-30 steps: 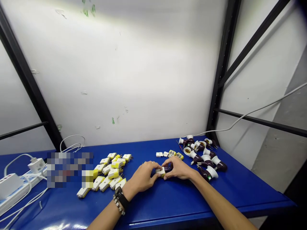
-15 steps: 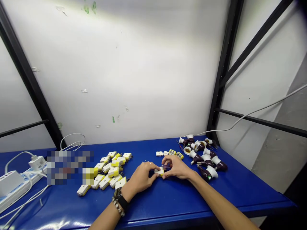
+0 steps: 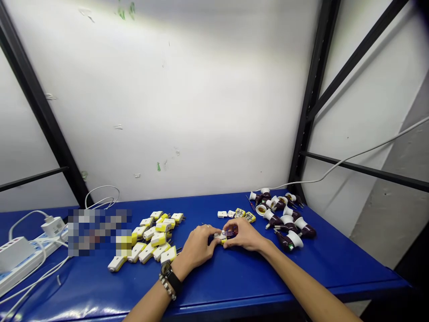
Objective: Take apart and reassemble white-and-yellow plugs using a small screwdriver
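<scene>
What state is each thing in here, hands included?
Held plug: partly covered
Purple object: partly hidden
Left hand: pinching held plug
Right hand: curled around purple object
Plug group: scattered, apparently closed
Yellow shells: open, insides showing
White pieces: lying loose
Lamp holders: lying jumbled
White adapter: apparently plugged in

The held plug (image 3: 220,237) is white and yellow, and so are the other plugs (image 3: 146,253). The held tool (image 3: 230,233) looks purple. The worktop (image 3: 241,281) is blue. The bulb holders (image 3: 274,218) are dark purple-brown and white. The wall (image 3: 208,112) is white with green smudges (image 3: 158,167). The poles (image 3: 315,80) are black.
</scene>
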### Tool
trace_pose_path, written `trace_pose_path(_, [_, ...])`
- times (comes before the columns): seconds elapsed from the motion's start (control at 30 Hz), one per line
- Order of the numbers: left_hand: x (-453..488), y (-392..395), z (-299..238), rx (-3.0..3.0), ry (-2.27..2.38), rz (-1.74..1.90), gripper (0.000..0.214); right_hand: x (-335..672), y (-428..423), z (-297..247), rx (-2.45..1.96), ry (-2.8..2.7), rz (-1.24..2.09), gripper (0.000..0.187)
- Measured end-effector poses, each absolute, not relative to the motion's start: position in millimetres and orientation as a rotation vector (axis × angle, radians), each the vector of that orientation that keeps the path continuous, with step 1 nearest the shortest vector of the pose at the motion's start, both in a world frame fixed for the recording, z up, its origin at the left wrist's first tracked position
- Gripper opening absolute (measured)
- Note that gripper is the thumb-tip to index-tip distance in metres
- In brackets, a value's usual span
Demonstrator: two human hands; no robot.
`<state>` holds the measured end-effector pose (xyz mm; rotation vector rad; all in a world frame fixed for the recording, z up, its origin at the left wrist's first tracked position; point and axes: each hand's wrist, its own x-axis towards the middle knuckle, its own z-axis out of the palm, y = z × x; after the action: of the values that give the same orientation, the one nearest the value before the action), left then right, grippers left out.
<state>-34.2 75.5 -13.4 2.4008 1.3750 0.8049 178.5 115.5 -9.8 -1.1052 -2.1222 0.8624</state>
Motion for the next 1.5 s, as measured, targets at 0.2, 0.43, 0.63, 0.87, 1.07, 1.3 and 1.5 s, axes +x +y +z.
trace_pose_path(0.2, [-40.1,83.5,-16.0,2.445,1.134,0.798,0.025,175.9,110.1,-5.3,-1.100,-2.156,0.926,0.043])
trace_pose_path(0.43, [-43.8,87.6,-20.8,2.372,0.996,0.867,0.026,178.6,109.9,-3.6,-1.083,-2.190,0.904,0.037])
trace_pose_path(0.63, [-43.8,82.1,-21.1,2.407,1.115,0.881,0.024,179.5,112.0,-4.6,-1.077,-2.182,0.888,0.035])
trace_pose_path(0.87, [-41.6,79.3,-20.1,2.470,1.138,0.861,0.022,178.5,112.9,-6.9,-1.056,-2.182,0.908,0.036])
trace_pose_path(1.07, [-39.9,74.8,-13.8,2.577,1.161,0.749,0.023,177.8,113.9,-8.6,-1.034,-2.191,0.900,0.033])
trace_pose_path(1.3, [-40.5,68.2,-4.5,2.586,1.220,0.788,0.024,179.0,115.1,-6.4,-1.028,-2.169,0.833,0.041])
trace_pose_path(1.5, [-62.8,84.6,-8.0,2.512,1.813,0.865,0.033,184.4,115.9,7.1,-1.049,-1.833,0.826,0.028])
